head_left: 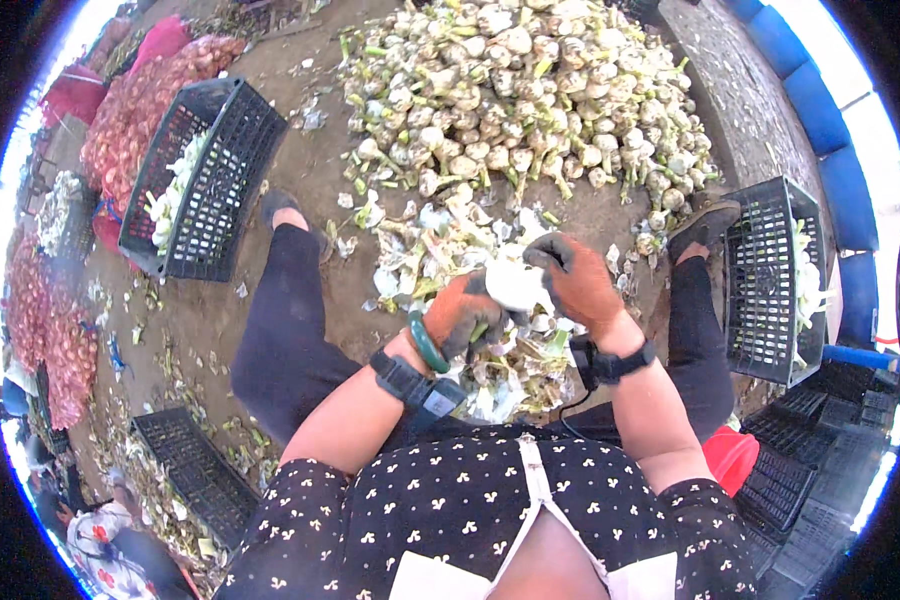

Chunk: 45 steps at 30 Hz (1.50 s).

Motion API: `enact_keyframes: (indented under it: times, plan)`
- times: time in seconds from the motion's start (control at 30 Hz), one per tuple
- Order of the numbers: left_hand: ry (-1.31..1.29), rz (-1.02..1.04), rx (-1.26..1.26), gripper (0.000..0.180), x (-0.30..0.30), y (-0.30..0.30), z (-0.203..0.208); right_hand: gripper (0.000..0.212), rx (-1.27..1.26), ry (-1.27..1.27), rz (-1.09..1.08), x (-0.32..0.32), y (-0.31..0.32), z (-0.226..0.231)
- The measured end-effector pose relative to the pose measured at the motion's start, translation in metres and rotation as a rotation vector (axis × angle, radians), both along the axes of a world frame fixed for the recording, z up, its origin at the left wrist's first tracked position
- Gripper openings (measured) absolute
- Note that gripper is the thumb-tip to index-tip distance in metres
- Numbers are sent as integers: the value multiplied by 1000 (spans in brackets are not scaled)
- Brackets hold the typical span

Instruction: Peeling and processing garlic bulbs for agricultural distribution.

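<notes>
A white garlic bulb (516, 284) is held up between my hands, over a heap of loose peelings. My left hand (462, 313), in an orange and dark grey work glove, is closed round the bulb's lower left side, and a green stem shows by its fingers. Gloved the same way, my right hand (578, 278) bends its fingers at the upper right of the bulb in a pinch. Whether a piece of skin is between those fingertips I cannot make out. Beneath and in front lie the papery garlic skins (440, 250).
Ahead rises a big pile of untrimmed garlic (530, 90). Black crates with white garlic stand at left (225, 180) and right (760, 290). Mesh sacks (135, 130) line the far left. Another crate (198, 470) lies at lower left, near another person (110, 545). Stacked crates (820, 470) fill the lower right.
</notes>
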<state>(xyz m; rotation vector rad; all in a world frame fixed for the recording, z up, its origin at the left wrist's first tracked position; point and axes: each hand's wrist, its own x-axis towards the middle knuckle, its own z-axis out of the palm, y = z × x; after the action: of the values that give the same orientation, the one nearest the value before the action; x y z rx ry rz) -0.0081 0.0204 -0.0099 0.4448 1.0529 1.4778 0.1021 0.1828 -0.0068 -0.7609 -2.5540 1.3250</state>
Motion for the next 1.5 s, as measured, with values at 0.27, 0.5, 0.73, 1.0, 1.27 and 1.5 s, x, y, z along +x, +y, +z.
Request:
enact_keyframes:
  times: [0.27,0.5,0.73,1.0,1.27,1.5]
  plan:
    - [707,51,-135,46,8,42,-21,56,-964,261,-191,17,-1,5]
    - [120,9,-347,53,6,40,-18,24,-1283,712,-656,94,131,-38]
    - [324,-329,-423,34,-6,-35,-145,48,-545,837,-544,78,235,10]
    - [225,-321,-463,39,3,-12,-105,47,392,-648,-330,-97,248,-120]
    - [452,-188,-575,38,-5,4,-100,36,6,-233,-658,-89,233,-153]
    - [708,-18,-480,33,-24,7,-79,24,-1423,707,-516,-42,120,-74]
